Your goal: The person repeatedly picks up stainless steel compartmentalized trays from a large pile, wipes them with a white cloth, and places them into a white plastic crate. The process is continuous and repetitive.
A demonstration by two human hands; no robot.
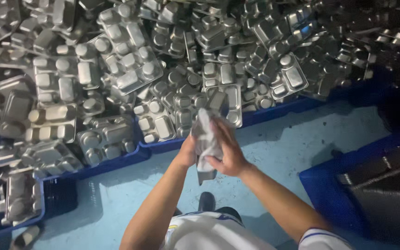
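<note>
Grey crumpled cloth (205, 139) sat between both hands – right hand (228, 150) wrapped over it, left hand (188, 153) gripped a compartmented steel tray (204, 173) underneath – above blue crates (116, 163) of trays.

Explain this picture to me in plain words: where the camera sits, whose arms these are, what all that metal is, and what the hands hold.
There is one picture, taken by a camera worn on a person's head, looking down over their own arms; there is no machine. The left hand and the right hand meet in the middle of the picture. Between them they hold a metal tray on edge, and the right hand presses a light grey cloth against it. Beyond the hands lies a great heap of trays, steel ones with pressed compartments, tumbled face down and filling blue crates. The crates stand on a pale blue floor. At the right stands another blue bin with dark contents that I cannot make out.
</note>
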